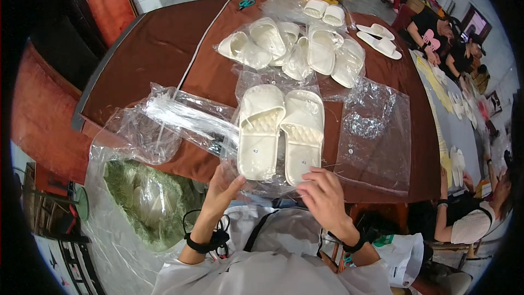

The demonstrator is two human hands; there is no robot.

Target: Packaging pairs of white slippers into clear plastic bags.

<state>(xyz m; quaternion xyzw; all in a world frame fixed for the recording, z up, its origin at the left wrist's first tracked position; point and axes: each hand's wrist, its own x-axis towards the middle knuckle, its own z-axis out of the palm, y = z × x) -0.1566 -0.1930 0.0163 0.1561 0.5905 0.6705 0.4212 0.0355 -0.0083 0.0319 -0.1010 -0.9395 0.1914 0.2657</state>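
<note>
A pair of white slippers [281, 131] lies side by side inside a clear plastic bag [261, 184] at the near edge of the brown table [158, 49]. My left hand [221, 190] grips the bag's open end below the left slipper's heel. My right hand [323, 196] pinches the same end at the right slipper's heel. To the left lies a stack of empty clear bags [180, 114].
Several bagged white slippers [295, 46] are piled further back, with two loose slippers [379, 41] at the far right. An empty clear bag [374, 136] lies right of my hands. Scissors [246, 4] rest at the far edge. Other people sit at the far end and right.
</note>
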